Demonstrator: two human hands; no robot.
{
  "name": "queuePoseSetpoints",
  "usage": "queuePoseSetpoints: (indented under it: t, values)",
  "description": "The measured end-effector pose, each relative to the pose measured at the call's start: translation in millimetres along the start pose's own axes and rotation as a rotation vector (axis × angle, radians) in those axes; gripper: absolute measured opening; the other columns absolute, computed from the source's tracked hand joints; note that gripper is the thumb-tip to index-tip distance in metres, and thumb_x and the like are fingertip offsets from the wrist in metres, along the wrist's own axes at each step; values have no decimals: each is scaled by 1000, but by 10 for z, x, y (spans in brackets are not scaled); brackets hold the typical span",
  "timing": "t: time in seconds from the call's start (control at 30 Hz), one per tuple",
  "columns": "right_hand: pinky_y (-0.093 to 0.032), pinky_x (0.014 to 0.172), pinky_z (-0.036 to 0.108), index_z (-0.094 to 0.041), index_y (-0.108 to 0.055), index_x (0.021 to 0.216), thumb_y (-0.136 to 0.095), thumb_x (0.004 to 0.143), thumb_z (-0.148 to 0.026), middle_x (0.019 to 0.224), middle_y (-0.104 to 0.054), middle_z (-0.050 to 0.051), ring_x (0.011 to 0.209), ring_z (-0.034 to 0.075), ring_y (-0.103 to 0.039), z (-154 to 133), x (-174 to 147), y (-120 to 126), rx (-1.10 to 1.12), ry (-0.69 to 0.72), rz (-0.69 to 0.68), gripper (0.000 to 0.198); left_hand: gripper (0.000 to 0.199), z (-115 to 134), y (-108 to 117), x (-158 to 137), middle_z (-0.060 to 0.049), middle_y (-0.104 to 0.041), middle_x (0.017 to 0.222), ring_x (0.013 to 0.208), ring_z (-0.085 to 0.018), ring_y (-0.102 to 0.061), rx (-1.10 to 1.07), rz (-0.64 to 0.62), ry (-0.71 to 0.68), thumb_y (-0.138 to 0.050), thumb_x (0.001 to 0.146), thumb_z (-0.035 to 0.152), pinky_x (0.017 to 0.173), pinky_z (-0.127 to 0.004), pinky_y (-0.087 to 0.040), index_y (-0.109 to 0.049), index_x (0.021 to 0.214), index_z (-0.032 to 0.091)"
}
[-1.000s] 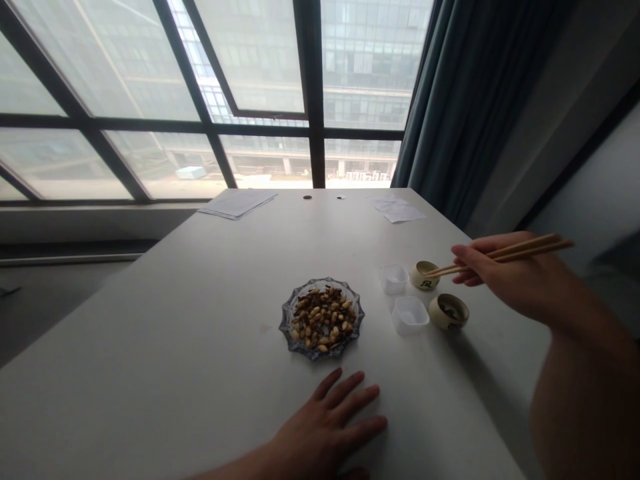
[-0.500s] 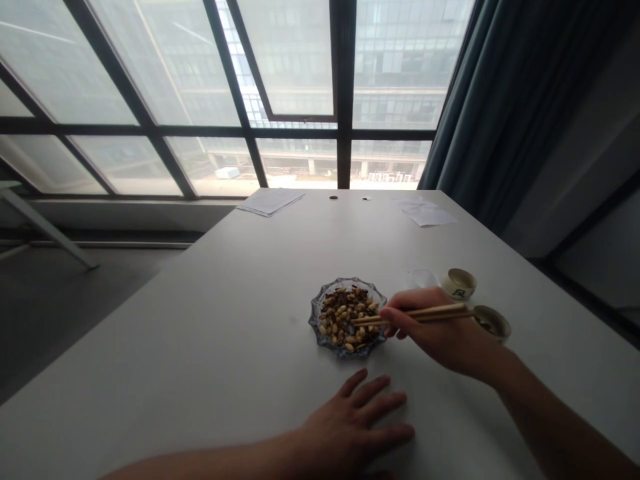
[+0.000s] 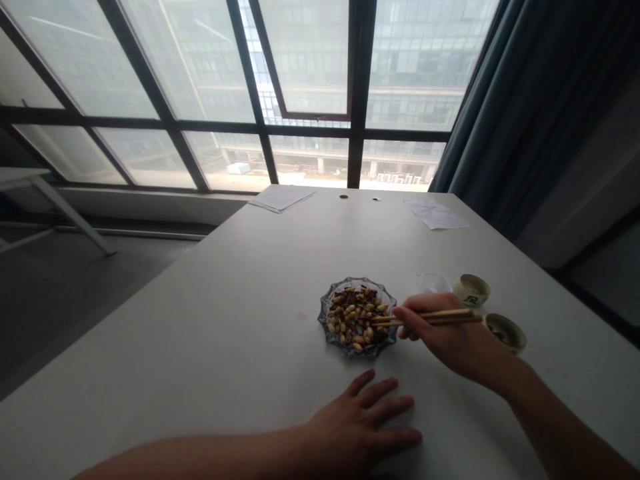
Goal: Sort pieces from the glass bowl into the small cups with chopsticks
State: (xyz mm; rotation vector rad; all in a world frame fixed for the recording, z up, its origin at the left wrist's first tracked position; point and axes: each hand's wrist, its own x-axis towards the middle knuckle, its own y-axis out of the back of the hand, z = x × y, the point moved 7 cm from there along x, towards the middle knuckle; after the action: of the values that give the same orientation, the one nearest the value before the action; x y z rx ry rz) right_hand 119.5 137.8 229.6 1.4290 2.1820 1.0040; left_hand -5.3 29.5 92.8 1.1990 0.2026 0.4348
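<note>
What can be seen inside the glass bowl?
Pale nuts and darker brown pieces lie in the glass bowl; the right hand holds chopsticks whose tips reach in among them. The heap covers most of the bowl's floor; anything beneath it cannot be seen.

One dark sign (image 3: 471,300) is on the small, round, cream-coloured clay cup (image 3: 472,289), between three and four o'clock from the middle of the view. It looks like the Chinese letter 风, but it's tiny. The flat white paper sheets (image 3: 283,198), near eleven o'clock, are too blurry to read.
</note>
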Motion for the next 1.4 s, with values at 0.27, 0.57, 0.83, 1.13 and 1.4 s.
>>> queuePoseSetpoints:
  t: [0.27, 0.57, 0.83, 1.13, 1.4]
  values:
    - [-46, 60, 27, -19, -71, 71, -54, 104, -39, 68, -75, 3, 64, 18, -68, -24, 20, -36, 25, 28, 8, 42, 58, 23, 34, 8, -9, -34, 168, 155, -38, -28, 33, -8, -8, -59, 102, 48, 125, -61, -25, -45, 155, 28]
    - [-51, 63, 27, -17, -76, 81, -58, 102, -41, 72, -77, 4, 67, 19, -71, 50, 93, -186, 163, 8, -9, 36, 58, 7, -1, 4, -6, -35, 168, 155, -35, -32, 88, 15, -8, -57, 103, 52, 126, -56, -25, -45, 155, 30]
    - [-52, 64, 26, -17, -77, 83, -62, 100, -39, 74, -79, 4, 70, 19, -73, 92, 104, -244, 212, 7, 11, 32, 57, 7, 2, 11, -7, -33, 169, 156, -36, -29, 46, -13, -5, -56, 104, 50, 125, -59, -24, -43, 156, 29]
    - [-49, 61, 25, -19, -75, 75, -63, 99, -37, 71, -78, 1, 66, 17, -71, 112, 112, -272, 183, 16, 18, 32, 56, -4, -31, 6, -6, -31, 170, 155, -36, -29, 72, -3, -7, -53, 106, 51, 125, -59, -23, -43, 156, 29]
    - [-48, 58, 25, -19, -69, 68, -60, 101, -34, 68, -76, 1, 63, 17, -71, 73, 107, -273, 146, 35, 48, 38, 57, 1, -9, 10, -7, -34, 169, 155, -36, -30, 83, 12, -12, -56, 104, 50, 125, -58, -25, -45, 155, 28]
